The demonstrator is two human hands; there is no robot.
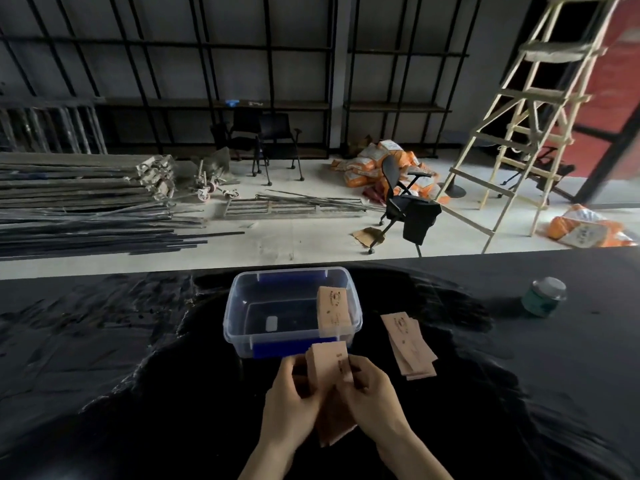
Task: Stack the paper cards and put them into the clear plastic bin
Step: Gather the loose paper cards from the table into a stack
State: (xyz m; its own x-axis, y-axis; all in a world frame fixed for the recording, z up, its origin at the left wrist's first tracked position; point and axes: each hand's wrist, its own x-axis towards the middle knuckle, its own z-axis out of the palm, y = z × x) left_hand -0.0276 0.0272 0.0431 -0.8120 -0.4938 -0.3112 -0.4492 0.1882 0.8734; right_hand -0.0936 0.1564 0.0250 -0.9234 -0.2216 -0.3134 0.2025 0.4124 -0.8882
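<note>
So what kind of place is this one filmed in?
Probably a storage or workshop space under fit-out: metal bars piled on the floor, a wooden ladder, orange sacks and bare shelving behind the table.

A single head-worn view looks forward and down, close over the black-covered table [104,341], floor beyond.
</note>
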